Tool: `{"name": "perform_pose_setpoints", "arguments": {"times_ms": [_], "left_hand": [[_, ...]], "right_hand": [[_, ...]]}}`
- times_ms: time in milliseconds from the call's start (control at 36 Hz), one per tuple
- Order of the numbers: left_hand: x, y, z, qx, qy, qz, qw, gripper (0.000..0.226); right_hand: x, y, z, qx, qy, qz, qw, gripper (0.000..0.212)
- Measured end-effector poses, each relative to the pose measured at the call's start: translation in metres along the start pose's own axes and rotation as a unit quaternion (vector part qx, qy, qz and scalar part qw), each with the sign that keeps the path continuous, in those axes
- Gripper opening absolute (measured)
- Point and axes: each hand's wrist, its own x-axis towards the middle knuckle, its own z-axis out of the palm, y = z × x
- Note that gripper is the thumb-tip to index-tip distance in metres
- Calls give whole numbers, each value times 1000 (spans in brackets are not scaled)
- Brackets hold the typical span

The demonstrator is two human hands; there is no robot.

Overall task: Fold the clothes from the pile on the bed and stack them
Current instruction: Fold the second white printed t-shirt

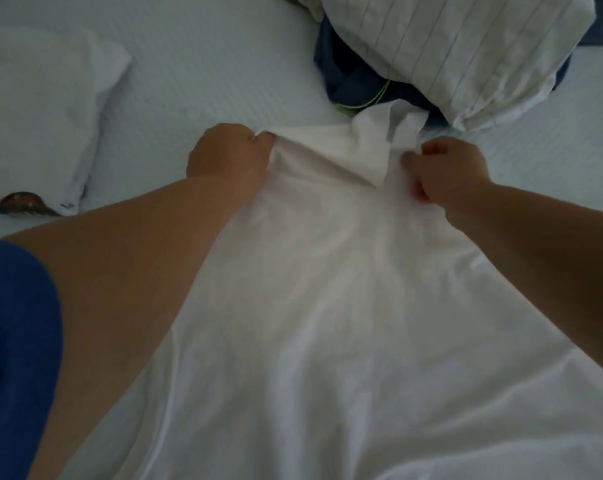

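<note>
A: Where was the sheet (327,306) just then?

B: Spread on the bed (196,74), running lengthwise from the person's body out toward the pile (431,57). Its long axis lay straight away from the head camera, and the far edge was bunched up between the two hands.

A: And the hands?

B: Both were at that far edge. The left hand (224,155) pinched the left part of the edge, fingers curled round a fold of cloth. The right hand (445,168) was curled too, nipping the cloth at the right part. A crumpled corner stuck up between them, nearly touching the pile.

A: Which hand was nearer the pile?

B: The right one. The pile, a striped white piece over something dark blue, sat just beyond it, up and to the right. The left hand had only bare bed ahead, with a pillow (40,109) well off to its left.

A: So what did the fold turn on?

B: I'd judge it turned on the rest of the sheet lying toward the body, behind both grips. Bringing the far edge back along that long axis would halve it, though the loose corner might catch the pile.
</note>
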Motion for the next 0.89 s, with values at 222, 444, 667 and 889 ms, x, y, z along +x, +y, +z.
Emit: {"name": "perform_pose_setpoints", "arguments": {"times_ms": [222, 444, 667, 889], "left_hand": [[17, -2, 7, -15, -5, -93, 996, 52], [-1, 20, -4, 19, 10, 14, 1000, 58], [-37, 61, 14, -389, -224, -280, 849, 45], [-28, 78, 24, -545, -182, -317, 754, 30]], "right_hand": [[14, -4, 5, -64, -22, 20, 998, 12], [18, -23, 3, 37, -44, 51, 997, 24], [19, -28, 7, 8, 51, 27, 998, 39], [12, -25, 13, 71, -79, 75, 991, 37]]}}
